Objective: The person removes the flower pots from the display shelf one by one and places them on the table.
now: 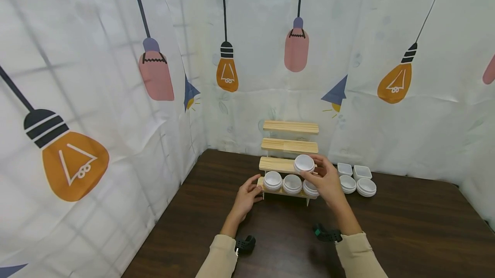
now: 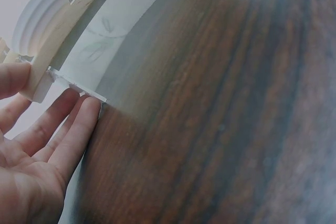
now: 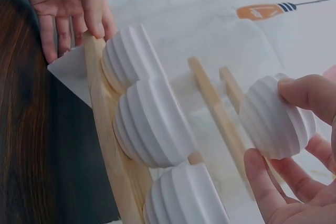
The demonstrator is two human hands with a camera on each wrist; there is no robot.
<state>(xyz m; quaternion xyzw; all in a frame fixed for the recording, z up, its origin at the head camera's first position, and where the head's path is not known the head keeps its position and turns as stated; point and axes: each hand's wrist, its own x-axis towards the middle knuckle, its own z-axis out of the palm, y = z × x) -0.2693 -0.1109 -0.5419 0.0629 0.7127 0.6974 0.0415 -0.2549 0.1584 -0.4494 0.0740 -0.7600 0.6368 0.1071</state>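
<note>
A small tiered shelf with pale wooden steps [image 1: 278, 165] stands on the table. My left hand [image 1: 243, 199] holds the left end of its lowest step; in the left wrist view the thumb lies on the board [image 2: 52, 51] and the other fingers reach by the white side support [image 2: 79, 88]. White ribbed bowls stand in a row on that step: a left one [image 1: 273, 181], a middle one [image 1: 292, 184] and a right one [image 1: 310, 188], partly covered by my right hand [image 1: 328, 181]. That hand grips another white ribbed bowl [image 3: 275, 116] between thumb and fingers, at the right end of the second step.
Right of the shelf sit two square white dishes [image 1: 362, 172] and two round white bowls [image 1: 366, 187]. The dark wooden table [image 1: 417, 222] meets a white curtain [image 1: 386, 136] printed with lamps behind and at the left. The upper two steps [image 1: 290, 145] hold nothing.
</note>
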